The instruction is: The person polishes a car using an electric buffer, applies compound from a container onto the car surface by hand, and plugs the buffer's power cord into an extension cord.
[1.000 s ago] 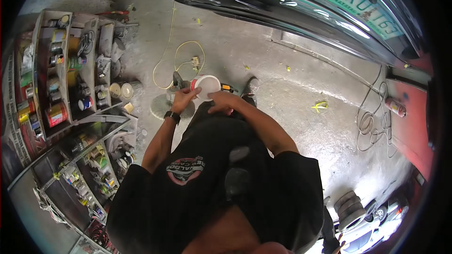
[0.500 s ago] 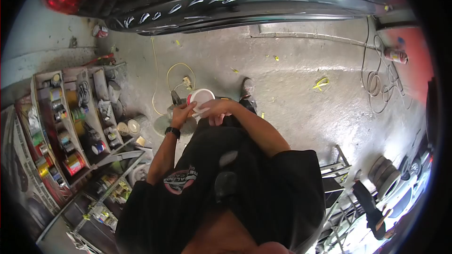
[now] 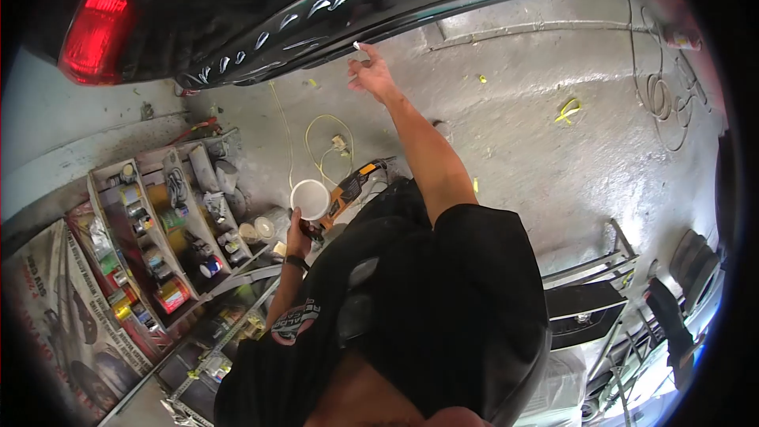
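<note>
My left hand (image 3: pixel 299 236), with a dark watch at its wrist, grips a round white tub (image 3: pixel 310 199) by its near edge. The tub's wide opening faces me, pale inside. My right hand (image 3: pixel 371 75) is stretched forward near the lower edge of a glossy dark car bumper (image 3: pixel 237 32). Its fingers are apart and a white dab of paste (image 3: pixel 356 45) sits on one fingertip. Several white paste-like streaks (image 3: pixel 319 6) run in a slanting row along the bumper. Just right of the tub is an orange and black power tool (image 3: pixel 352 188).
A shelf of cans and bottles (image 3: pixel 170 221) stands on the left. A yellow cord (image 3: pixel 320 122) and a dark hose (image 3: pixel 660 99) lie on the concrete floor (image 3: pixel 506 134). Metal stands (image 3: pixel 589 269) and stacked tires (image 3: pixel 696 265) are at the right. A red tail light (image 3: pixel 95 32) is upper left.
My right hand has left the tub and reached forward to the bumper, with white paste on a fingertip. My left hand has moved the tub slightly left and nearer me. The view has turned.
</note>
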`<action>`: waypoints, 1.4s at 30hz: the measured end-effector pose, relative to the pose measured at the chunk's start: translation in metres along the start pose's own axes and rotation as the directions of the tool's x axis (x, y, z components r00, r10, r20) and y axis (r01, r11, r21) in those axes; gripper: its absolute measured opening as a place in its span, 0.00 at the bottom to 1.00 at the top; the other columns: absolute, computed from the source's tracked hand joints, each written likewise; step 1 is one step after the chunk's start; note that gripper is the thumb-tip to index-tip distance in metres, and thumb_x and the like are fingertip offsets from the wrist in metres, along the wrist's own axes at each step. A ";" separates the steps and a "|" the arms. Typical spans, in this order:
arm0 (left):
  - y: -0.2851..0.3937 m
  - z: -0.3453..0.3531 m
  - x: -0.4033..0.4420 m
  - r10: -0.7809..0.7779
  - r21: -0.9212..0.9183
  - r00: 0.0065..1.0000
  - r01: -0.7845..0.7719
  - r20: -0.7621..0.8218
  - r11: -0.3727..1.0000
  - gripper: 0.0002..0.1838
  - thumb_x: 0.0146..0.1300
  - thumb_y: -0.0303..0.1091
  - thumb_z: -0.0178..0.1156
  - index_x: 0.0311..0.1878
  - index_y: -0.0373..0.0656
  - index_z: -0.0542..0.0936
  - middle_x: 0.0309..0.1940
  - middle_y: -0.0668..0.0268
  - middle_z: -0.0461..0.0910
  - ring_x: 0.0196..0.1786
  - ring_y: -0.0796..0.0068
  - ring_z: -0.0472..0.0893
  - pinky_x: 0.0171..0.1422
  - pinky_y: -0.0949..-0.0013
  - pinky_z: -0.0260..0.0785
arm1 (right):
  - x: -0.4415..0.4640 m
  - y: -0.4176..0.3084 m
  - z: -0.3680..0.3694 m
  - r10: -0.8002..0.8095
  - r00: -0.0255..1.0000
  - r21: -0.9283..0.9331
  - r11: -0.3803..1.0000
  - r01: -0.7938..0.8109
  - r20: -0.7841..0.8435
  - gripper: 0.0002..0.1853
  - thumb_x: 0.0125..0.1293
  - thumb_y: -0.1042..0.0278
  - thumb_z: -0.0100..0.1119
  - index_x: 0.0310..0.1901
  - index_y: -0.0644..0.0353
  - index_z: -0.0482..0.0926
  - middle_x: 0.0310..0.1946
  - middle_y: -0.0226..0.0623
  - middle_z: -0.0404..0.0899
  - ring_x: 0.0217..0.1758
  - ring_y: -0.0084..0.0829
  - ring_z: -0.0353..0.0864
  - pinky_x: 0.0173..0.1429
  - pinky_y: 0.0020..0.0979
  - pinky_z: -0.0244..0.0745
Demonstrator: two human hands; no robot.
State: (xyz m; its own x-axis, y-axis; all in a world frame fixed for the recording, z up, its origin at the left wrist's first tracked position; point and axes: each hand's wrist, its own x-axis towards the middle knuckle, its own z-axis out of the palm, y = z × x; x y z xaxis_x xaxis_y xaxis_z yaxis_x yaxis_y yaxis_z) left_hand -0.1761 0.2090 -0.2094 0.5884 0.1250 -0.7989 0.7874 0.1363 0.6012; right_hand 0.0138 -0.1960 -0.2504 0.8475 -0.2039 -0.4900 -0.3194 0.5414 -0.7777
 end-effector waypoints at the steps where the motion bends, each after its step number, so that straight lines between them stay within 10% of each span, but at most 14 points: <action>1: -0.003 -0.012 0.000 -0.016 -0.001 1.000 0.016 -0.027 1.000 0.20 0.65 0.58 0.63 0.34 0.50 0.74 0.19 0.73 0.66 0.24 0.75 0.71 0.31 0.63 0.67 | 0.003 0.004 0.003 0.004 1.000 -0.008 1.000 -0.004 0.008 0.34 0.68 0.64 0.62 0.72 0.51 0.59 0.39 0.42 0.83 0.26 0.30 0.83 0.33 0.33 0.83; 22: -0.019 -0.088 -0.010 -0.141 -0.044 0.990 0.140 -0.025 0.989 0.27 0.64 0.65 0.59 0.44 0.47 0.78 0.22 0.71 0.69 0.27 0.71 0.72 0.37 0.65 0.68 | -0.003 -0.031 0.046 -0.256 0.964 0.447 0.856 0.259 -0.069 0.37 0.67 0.73 0.59 0.72 0.50 0.51 0.40 0.47 0.81 0.24 0.36 0.85 0.27 0.36 0.83; 26: -0.013 -0.078 -0.010 -0.172 -0.021 0.985 0.172 0.018 0.985 0.25 0.66 0.63 0.58 0.44 0.48 0.78 0.23 0.71 0.70 0.27 0.71 0.72 0.37 0.64 0.68 | -0.035 -0.038 0.080 -0.421 0.896 0.323 0.874 0.362 0.138 0.40 0.67 0.75 0.57 0.75 0.49 0.46 0.41 0.45 0.82 0.25 0.33 0.84 0.29 0.33 0.83; 32: -0.016 -0.081 -0.001 -0.138 -0.031 0.990 0.139 0.041 0.990 0.24 0.68 0.62 0.56 0.45 0.49 0.77 0.23 0.72 0.70 0.28 0.72 0.73 0.38 0.64 0.70 | 0.009 -0.001 0.040 -0.002 0.998 0.560 0.827 0.040 -0.069 0.41 0.68 0.76 0.56 0.76 0.46 0.44 0.42 0.45 0.81 0.29 0.37 0.85 0.33 0.39 0.85; 42: 0.002 -0.057 -0.017 -0.117 0.147 0.990 0.105 0.073 0.984 0.26 0.65 0.64 0.58 0.45 0.48 0.77 0.25 0.72 0.70 0.30 0.74 0.74 0.40 0.66 0.71 | 0.024 0.014 0.030 -0.153 0.987 0.810 0.585 0.047 0.054 0.37 0.70 0.75 0.51 0.76 0.43 0.47 0.40 0.43 0.80 0.29 0.36 0.85 0.31 0.37 0.84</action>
State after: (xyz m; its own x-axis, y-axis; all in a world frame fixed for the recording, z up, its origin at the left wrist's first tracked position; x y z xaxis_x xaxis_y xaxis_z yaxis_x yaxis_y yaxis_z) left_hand -0.1956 0.2634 -0.1935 0.5045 0.0359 -0.8627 0.8632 0.0026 0.5049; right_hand 0.0426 -0.1685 -0.2613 0.9079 -0.2405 -0.3433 0.1963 0.9676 -0.1587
